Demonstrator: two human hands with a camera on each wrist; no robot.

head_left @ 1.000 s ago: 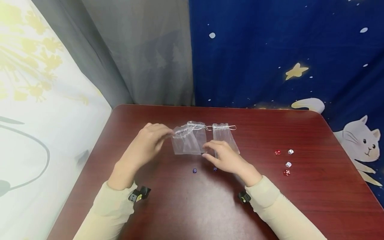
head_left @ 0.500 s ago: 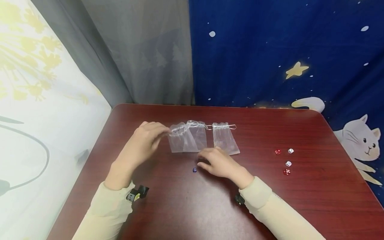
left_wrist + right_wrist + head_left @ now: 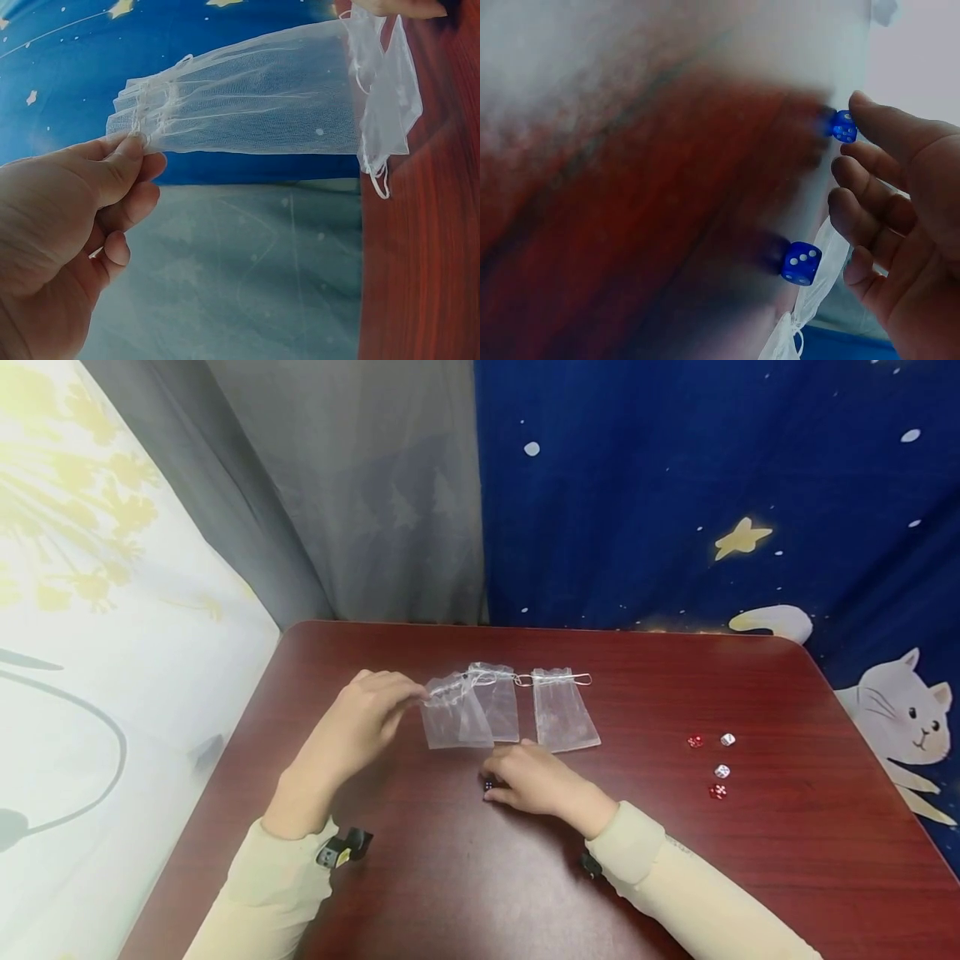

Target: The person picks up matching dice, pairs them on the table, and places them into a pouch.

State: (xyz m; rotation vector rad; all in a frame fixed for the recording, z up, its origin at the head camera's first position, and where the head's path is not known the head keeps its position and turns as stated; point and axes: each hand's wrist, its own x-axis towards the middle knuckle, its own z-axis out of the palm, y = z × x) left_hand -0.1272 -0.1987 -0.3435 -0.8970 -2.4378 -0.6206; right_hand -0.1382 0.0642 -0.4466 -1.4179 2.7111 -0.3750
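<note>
My left hand (image 3: 360, 714) pinches the gathered top of a sheer white drawstring pouch (image 3: 247, 94) between thumb and fingers, its body stretching away from the fingertips in the left wrist view. My right hand (image 3: 536, 777) is low over the table, thumb and index finger at either side of a blue die (image 3: 845, 126). A second blue die (image 3: 801, 262) lies nearby, below the other fingers in the right wrist view; the hand hides it from the head view. Two more sheer pouches lie beyond: a middle pouch (image 3: 498, 710) overlapped by the held one, and a right pouch (image 3: 561, 714).
Over to the right on the dark red table (image 3: 420, 877) lie two red dice, one upper (image 3: 695, 741) and one lower (image 3: 718, 792), and two silvery dice, one upper (image 3: 727, 739) and one lower (image 3: 722, 771). Curtains (image 3: 637, 527) hang behind the table's far edge.
My right hand has moved left and toward me, from beside the right pouch to the left blue die, covering the other one. My left hand has shifted slightly left, keeping its pinch on the pouch.
</note>
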